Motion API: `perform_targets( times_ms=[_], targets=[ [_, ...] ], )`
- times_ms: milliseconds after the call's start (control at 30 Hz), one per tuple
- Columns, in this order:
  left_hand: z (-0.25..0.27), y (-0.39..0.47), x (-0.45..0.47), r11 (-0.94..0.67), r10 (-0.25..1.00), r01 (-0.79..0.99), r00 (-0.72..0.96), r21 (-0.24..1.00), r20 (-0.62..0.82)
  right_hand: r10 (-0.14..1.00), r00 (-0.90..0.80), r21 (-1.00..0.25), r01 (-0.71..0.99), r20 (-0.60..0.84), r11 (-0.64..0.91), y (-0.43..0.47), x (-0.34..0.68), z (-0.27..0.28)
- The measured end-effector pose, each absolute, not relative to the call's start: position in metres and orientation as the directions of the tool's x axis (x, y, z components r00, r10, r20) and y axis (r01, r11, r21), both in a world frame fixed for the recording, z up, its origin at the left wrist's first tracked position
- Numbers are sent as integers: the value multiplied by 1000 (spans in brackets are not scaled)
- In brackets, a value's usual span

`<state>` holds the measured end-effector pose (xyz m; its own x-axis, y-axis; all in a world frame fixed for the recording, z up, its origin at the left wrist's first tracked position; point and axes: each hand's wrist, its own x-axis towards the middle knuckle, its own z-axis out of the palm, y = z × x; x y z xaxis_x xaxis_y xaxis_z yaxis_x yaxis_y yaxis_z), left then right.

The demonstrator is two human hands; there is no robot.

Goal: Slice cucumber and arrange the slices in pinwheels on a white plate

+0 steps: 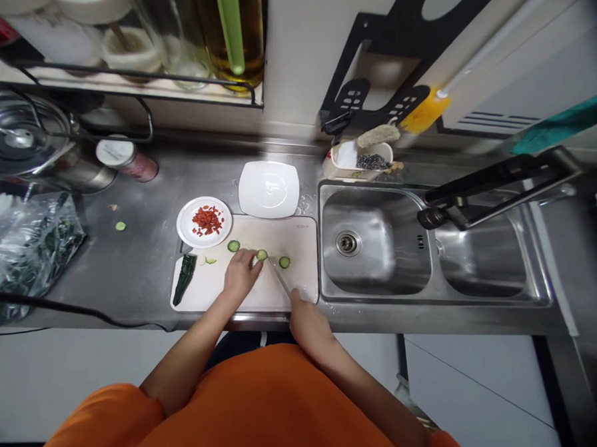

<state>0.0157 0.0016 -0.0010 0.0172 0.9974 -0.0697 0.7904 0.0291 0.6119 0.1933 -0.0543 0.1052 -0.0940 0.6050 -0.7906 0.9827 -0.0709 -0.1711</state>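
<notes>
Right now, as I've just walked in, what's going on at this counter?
A person's left-hand grip steadies a small, round green cucumber slice on a pale rectangular cutting board. The right-hand grip holds a knife with a slim metal blade, its tip close to that slice. A long, dark-green cucumber piece lies at the board's left end, near a round white plate of small red pieces.

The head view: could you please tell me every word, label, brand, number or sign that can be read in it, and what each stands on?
None can be read.
Board: small mark near its upper right corner, too small to read.
Can: printing on its side, too blurred to read.
Caddy: small marks on its front, too small to read.
</notes>
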Motion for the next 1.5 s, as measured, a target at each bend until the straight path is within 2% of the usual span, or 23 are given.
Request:
perform_targets(
  times_ms=[467, 833, 1500],
  targets=[
    [-4, 1, 15, 42, 998, 771, -5, 635, -60, 653, -63, -128, 990, -755, -53, -44, 185, 113],
    [-3, 5, 18, 67, 997, 775, -33, 629, -65, 647, -83, -107, 994, -758, 2, -36, 181, 107],
    [-5, 4, 14, 57, 998, 753, -29, 655, -53, 631, -144, -167, 986, -763, 23, -36, 171, 117]
  ],
)
